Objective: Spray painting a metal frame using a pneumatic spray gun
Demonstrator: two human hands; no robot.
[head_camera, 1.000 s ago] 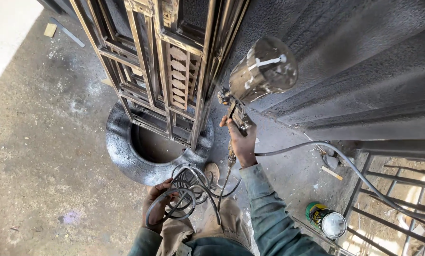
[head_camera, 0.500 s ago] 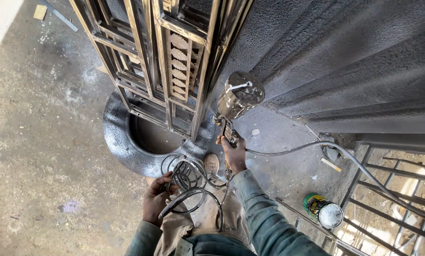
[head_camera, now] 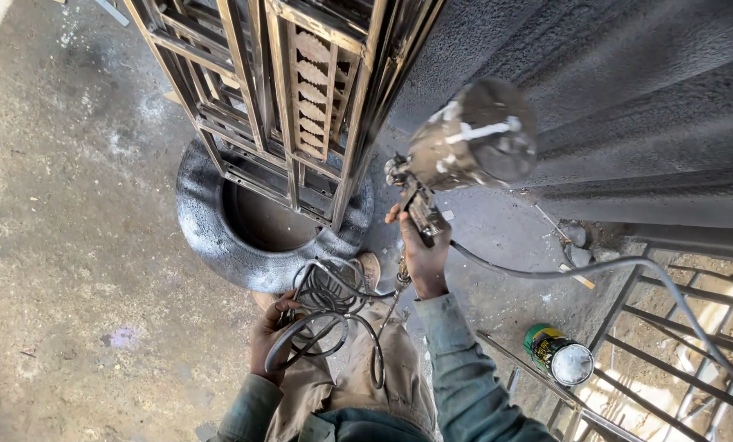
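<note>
L hand (head_camera: pixel 270 342) low by the knees, fingers closed round a bundle of coiled air hose (head_camera: pixel 327 307); hose looks springy and stiff-ish, prob. wants to uncoil, so best held across several loops as here. R hand (head_camera: pixel 422 250) is wrapped tight on the grip of a paint spray gun (head_camera: pixel 420 205), held out in front, nozzle toward the metal gate frame (head_camera: pixel 301 106). Metal cup (head_camera: pixel 473 143) on top likely makes it top-heavy; paint-coated, maybe slick. Handle's the right hold. Frame stands in a paint-dusted tyre (head_camera: pixel 219 237). Green can (head_camera: pixel 556 354) right. Rough concrete floor (head_camera: pixel 72 245), dark sprayed wall (head_camera: pixel 628 98) beyond.
</note>
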